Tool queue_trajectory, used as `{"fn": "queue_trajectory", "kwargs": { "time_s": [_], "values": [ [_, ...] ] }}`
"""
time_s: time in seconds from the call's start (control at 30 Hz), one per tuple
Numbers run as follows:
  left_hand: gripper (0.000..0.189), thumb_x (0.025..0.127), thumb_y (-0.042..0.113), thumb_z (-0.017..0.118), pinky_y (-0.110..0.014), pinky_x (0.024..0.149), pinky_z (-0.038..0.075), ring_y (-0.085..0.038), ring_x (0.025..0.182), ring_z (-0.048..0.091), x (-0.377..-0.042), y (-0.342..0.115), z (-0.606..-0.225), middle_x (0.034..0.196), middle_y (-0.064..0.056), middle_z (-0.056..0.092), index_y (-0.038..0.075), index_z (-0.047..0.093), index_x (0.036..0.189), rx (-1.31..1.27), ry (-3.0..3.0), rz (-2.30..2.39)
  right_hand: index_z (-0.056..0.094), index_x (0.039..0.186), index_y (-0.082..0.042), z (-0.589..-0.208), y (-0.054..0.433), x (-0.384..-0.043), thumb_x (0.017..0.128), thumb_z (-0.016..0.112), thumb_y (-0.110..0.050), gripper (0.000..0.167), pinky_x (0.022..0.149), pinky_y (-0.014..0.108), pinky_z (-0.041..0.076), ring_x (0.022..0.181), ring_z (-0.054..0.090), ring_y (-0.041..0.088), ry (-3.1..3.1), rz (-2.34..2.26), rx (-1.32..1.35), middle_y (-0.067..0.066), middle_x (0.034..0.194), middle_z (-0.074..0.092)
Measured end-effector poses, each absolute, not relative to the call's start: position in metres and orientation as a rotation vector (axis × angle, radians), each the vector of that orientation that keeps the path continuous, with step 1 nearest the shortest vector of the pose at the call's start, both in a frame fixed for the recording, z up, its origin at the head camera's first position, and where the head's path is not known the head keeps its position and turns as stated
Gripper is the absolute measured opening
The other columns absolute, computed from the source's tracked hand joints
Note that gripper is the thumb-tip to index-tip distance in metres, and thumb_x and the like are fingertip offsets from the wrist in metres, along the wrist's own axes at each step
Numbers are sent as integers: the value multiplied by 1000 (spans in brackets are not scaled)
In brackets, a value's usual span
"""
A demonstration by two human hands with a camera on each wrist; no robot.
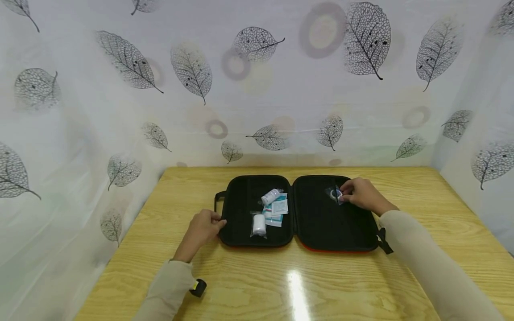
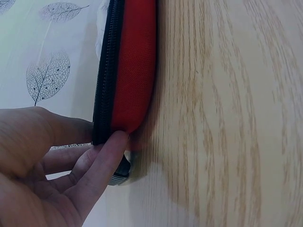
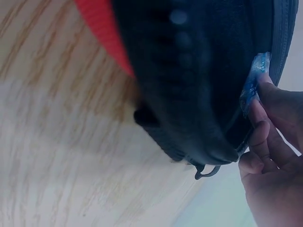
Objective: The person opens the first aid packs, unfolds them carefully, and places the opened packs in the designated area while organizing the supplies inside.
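Pale, round, clear-wrapped roll [image 1: 333, 195], pinched at the fingertips of right hand [image 1: 362, 195] — inside open black-lined, red-shelled case [image 1: 333, 228], pinched at left edge by left hand [image 1: 203, 228].

white glare on tabletop [image 1: 249, 281], right-wrist view blurred

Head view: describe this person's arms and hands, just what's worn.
The left sleeve is long, plain and beige; a small black piece with a yellow mark shows beside it. The right sleeve is also beige. The left hand and right hand wear no gloves.
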State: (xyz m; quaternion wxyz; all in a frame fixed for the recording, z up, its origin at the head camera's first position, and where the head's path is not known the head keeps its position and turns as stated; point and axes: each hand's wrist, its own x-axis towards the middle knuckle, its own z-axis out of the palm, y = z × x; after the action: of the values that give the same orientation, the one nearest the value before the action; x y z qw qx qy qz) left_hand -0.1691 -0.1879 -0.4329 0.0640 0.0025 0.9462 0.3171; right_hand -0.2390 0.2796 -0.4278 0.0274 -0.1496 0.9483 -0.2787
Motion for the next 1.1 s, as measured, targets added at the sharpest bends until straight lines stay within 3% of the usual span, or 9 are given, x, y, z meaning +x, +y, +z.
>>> {"fn": "queue_trajectory", "kwargs": {
  "time_s": [0.47, 0.77, 0.93, 1.1],
  "values": [
    [29, 95, 14, 71, -39, 73, 58, -23, 87, 70, -168, -189, -433, 98, -14, 74, -8, 72, 114, 15, 2854, 967, 70, 111, 13, -419, 277, -234, 92, 73, -6, 26, 75, 49, 55, 82, 66, 28, 2976, -833, -529, 21, 99, 72],
    [30, 96, 14, 71, -39, 73, 58, -23, 85, 70, -168, -189, -434, 97, -13, 74, -8, 72, 115, 6, 2853, 969, 70, 114, 11, -411, 254, -230, 92, 75, -9, 30, 55, 33, 47, 60, 55, 14, 2928, -893, -632, 10, 83, 69],
    [29, 96, 14, 71, -38, 72, 58, -21, 82, 70, -169, -189, -433, 96, -13, 74, -8, 72, 115, 8, 2851, 974, 71, 113, 8, -407, 238, -225, 90, 77, -12, 31, 60, 32, 48, 64, 55, 12, 2938, -873, -720, 5, 80, 67],
    [30, 96, 14, 71, -38, 71, 57, -20, 83, 69, -169, -189, -433, 96, -12, 74, -8, 72, 116, 12, 2843, 981, 72, 113, 6, -407, 222, -219, 90, 79, -15, 33, 61, 31, 46, 67, 53, 12, 2924, -884, -790, 5, 87, 68]
  ]
}}
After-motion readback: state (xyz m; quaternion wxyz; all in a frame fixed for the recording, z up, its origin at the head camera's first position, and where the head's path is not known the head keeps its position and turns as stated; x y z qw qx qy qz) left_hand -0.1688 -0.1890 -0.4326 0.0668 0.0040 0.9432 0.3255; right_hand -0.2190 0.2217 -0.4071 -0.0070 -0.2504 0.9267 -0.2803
